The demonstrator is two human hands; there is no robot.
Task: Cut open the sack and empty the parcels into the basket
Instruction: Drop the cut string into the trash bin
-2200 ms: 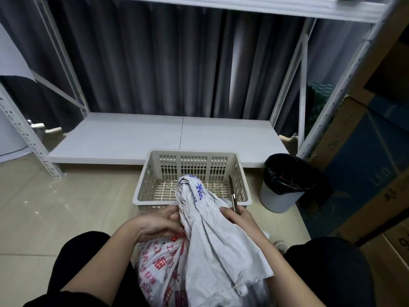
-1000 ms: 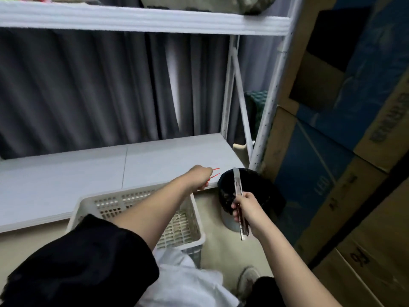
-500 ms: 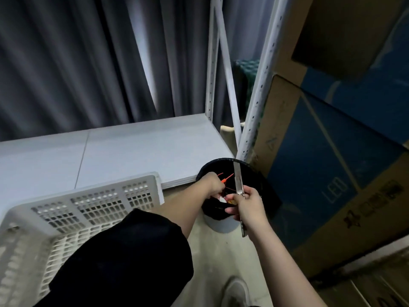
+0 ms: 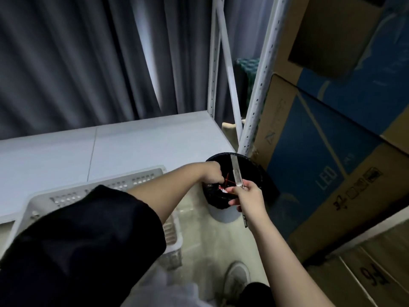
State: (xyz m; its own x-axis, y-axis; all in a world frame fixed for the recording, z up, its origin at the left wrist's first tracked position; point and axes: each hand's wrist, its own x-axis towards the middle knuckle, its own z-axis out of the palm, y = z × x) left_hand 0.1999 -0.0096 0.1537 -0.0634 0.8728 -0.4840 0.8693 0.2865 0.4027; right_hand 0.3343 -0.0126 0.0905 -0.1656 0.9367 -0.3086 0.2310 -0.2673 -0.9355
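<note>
Thin red plastic tie (image 4: 226, 182): light, springy; pinched by left hand (image 4: 213, 174) over black-lined bin (image 4: 264, 177). Right hand (image 4: 249, 196) grips slim metal knife (image 4: 236, 175).

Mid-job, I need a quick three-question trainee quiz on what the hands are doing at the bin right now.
1. True or false: the left hand pinches a thin red plastic tie above the black-lined round waste bin.
2. What does the right hand grip? A) silver metal utility knife B) scissors C) tape roll
3. Fill in: the white slotted plastic basket stands to the ___ of the bin.

Key: 1 true; 2 A; 3 left
</note>
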